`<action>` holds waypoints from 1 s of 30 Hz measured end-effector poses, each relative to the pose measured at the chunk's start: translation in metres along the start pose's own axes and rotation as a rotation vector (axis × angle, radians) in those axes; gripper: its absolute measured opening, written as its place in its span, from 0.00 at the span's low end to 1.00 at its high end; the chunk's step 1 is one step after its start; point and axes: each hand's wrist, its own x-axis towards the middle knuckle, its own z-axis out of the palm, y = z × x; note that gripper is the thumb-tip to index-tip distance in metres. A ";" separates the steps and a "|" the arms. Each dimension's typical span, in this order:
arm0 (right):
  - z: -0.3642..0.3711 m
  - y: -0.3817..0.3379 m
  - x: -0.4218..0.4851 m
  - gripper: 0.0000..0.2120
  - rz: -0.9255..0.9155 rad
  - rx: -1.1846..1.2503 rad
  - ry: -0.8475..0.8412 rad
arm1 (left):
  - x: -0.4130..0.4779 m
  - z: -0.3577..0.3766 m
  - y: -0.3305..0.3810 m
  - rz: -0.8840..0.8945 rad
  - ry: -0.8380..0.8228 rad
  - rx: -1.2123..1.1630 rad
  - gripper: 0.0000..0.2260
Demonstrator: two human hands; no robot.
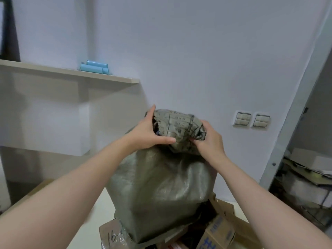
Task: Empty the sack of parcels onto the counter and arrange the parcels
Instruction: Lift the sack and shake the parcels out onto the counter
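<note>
fingers and thumb of the left hand clasp the bunched neck of the sack; curled fingers of the right hand pinch its folded top (printed side outward). the sack stands upright on cardboard boxes; blue rolls lie on the shelf behind.

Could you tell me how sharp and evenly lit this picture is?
Head view: soft, even light, no hard shadows; faint sheen on the sack; the print at its top is too blurred to read; the wide lens tilts the post.
</note>
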 end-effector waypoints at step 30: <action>-0.015 0.023 0.009 0.37 -0.026 0.135 -0.203 | 0.006 0.005 -0.013 0.085 0.203 0.045 0.35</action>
